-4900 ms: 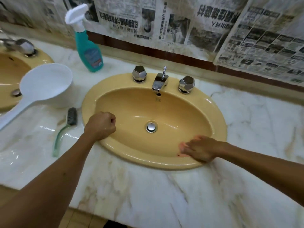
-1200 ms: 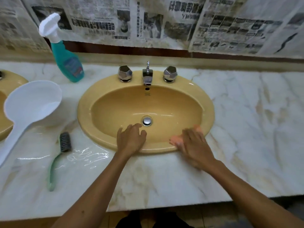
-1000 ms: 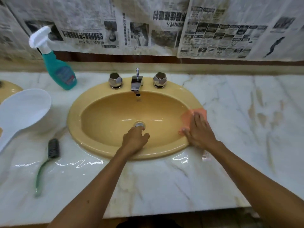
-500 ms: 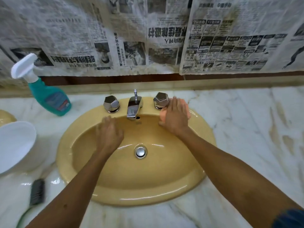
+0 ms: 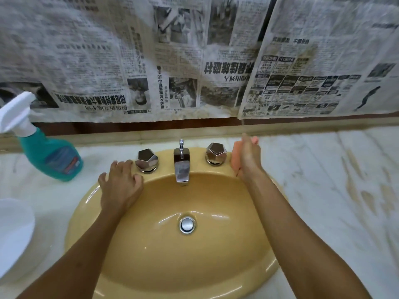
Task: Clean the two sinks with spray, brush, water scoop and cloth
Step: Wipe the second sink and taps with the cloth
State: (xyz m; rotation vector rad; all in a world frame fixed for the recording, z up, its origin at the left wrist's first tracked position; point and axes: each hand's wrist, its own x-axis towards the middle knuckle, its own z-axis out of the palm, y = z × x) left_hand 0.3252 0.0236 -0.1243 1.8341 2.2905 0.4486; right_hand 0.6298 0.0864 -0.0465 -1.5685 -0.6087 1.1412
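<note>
A yellow oval sink [image 5: 151,266] fills the middle of the view, set in a marble counter. My right hand [image 5: 248,158] presses a pink cloth [image 5: 235,157] flat against the sink's back right rim, just right of the right tap knob [image 5: 216,153]. My left hand [image 5: 121,184] rests with spread fingers on the back left rim, beside the left tap knob [image 5: 147,160]. The chrome spout [image 5: 181,167] stands between the knobs. A teal spray bottle [image 5: 47,152] stands at the far left. The white water scoop [image 5: 13,234] shows at the left edge.
Newspaper sheets [image 5: 194,61] cover the wall behind the counter. The marble counter [image 5: 334,190] stretches to the right of the sink. A chrome drain plug [image 5: 187,225] sits in the basin's bottom. The brush and the second sink are out of view.
My right hand has wiped the cloth from the front right rim along the right side to the back corner past the right knob. My left hand moved to the back left rim. The view tilted up.
</note>
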